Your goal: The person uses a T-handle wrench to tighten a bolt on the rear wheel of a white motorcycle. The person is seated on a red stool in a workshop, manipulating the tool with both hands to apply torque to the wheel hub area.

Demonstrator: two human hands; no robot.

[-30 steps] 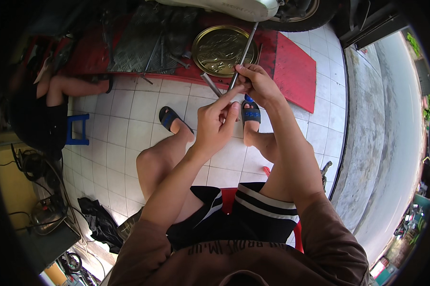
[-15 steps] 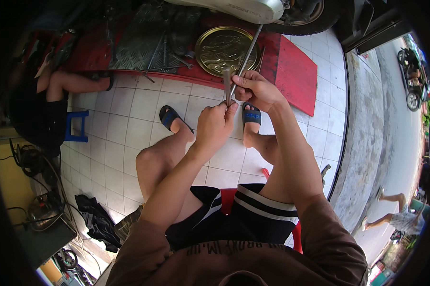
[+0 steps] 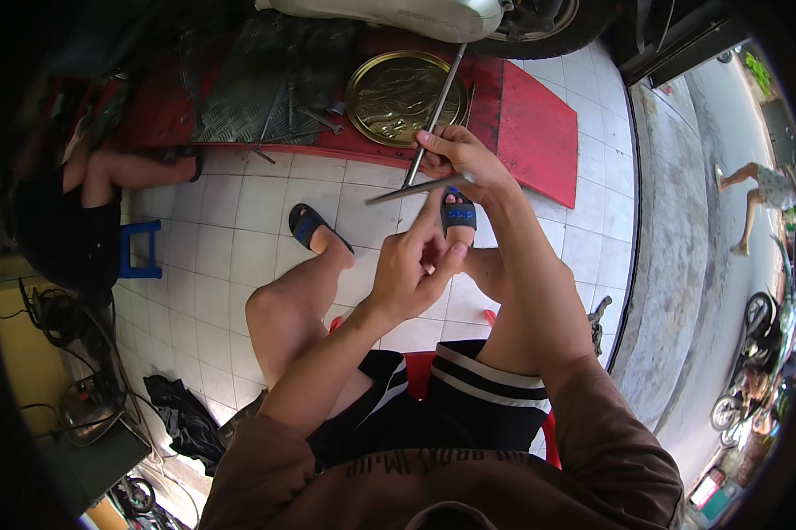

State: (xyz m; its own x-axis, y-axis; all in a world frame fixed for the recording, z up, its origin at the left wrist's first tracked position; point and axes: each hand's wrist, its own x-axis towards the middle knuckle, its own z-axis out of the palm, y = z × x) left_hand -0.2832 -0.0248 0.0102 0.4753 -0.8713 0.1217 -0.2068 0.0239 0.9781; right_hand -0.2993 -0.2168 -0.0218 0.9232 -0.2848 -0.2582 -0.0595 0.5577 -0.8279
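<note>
My right hand (image 3: 460, 159) is closed around the shaft of a long T-handle wrench (image 3: 442, 102), close to its crossbar. The crossbar lies nearly level above my left hand, and the shaft slants up to the underside of a silver motorcycle part (image 3: 398, 16). My left hand (image 3: 408, 269) is just below the crossbar, holding nothing. Its index finger stretches up toward the bar and its thumb stands apart; whether the fingertip touches the bar I cannot tell. Behind the shaft a round gold tray (image 3: 384, 97) with a raised pattern rests on the red platform (image 3: 539, 132).
Several wrenches (image 3: 320, 120) lie on the patterned metal plate left of the tray. At the left another person (image 3: 71, 194) sits by a blue stool (image 3: 140, 250). Cables and a black bag (image 3: 181, 424) are at lower left. A street with a walking person (image 3: 751, 190) runs along the right.
The wrench's crossbar has turned from upright to nearly level. My left hand has let go of it and dropped lower with its fingers spreading. My right hand stays on the shaft.
</note>
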